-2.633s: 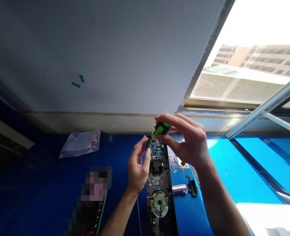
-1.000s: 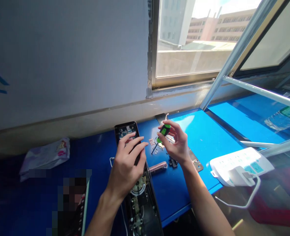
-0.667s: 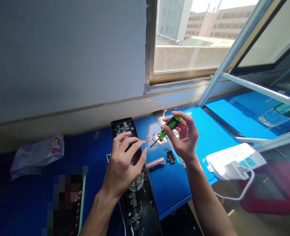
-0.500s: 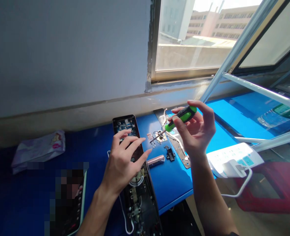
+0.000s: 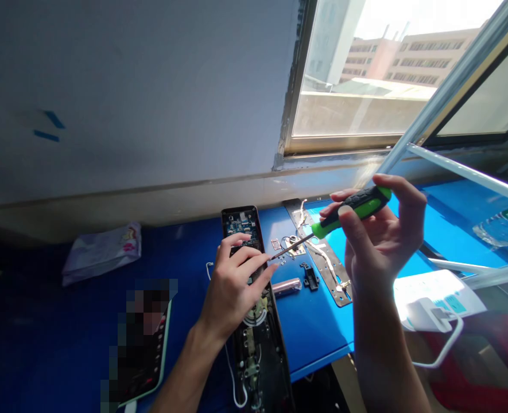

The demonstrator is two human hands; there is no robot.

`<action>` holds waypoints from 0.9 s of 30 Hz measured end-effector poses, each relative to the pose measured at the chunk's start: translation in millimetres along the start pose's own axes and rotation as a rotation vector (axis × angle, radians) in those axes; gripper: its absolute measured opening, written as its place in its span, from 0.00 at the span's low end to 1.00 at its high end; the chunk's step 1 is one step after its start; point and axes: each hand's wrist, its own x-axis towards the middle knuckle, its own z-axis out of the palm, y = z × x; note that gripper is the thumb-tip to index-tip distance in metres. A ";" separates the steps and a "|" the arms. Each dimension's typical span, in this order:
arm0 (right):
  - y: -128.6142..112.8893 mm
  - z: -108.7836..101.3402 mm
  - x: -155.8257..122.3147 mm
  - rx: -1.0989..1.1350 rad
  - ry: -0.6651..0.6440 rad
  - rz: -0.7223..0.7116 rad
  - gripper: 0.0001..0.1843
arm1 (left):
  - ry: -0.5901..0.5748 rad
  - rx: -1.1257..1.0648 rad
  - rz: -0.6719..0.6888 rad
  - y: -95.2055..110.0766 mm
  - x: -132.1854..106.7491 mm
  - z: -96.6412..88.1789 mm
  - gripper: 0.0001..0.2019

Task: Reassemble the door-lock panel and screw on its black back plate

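My right hand (image 5: 378, 229) grips a green-and-black screwdriver (image 5: 357, 212) by its handle, its thin shaft slanting down to the left. At its tip, the thumb and index finger of my left hand (image 5: 240, 275) come together in a pinch; whatever small thing may be between them cannot be made out. Below my left hand lies a long black open device housing (image 5: 275, 350), with a blue circuit board (image 5: 239, 223) at its far end and wiring and metal parts nearer me. My left hand covers part of its middle.
Right of the housing lie several tiny screws (image 5: 282, 260), a pinkish cylinder (image 5: 287, 287), a black plastic bracket (image 5: 310, 277) and a dark perforated plate (image 5: 343, 295). A phone (image 5: 150, 350) and a packet (image 5: 103, 252) lie left. A white power strip (image 5: 438, 292) and metal frame (image 5: 464, 166) stand right.
My left thumb and index finger, apart before, have closed in at the screwdriver tip. The tip has shifted from above the small screws to those fingers. The whole view has swung left.
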 end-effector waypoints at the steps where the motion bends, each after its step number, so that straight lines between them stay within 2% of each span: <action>1: 0.2 0.3 -0.1 0.005 -0.006 -0.001 0.26 | 0.009 0.000 -0.012 -0.3 -0.3 0.0 0.03; 12: 7.8 3.8 0.5 0.010 -0.051 0.006 0.28 | 0.049 -0.046 -0.012 -1.5 -2.8 -2.2 0.04; 27: 17.3 3.4 -0.8 -0.013 -0.012 0.045 0.26 | 0.073 -0.027 -0.045 -7.7 -5.1 0.0 0.05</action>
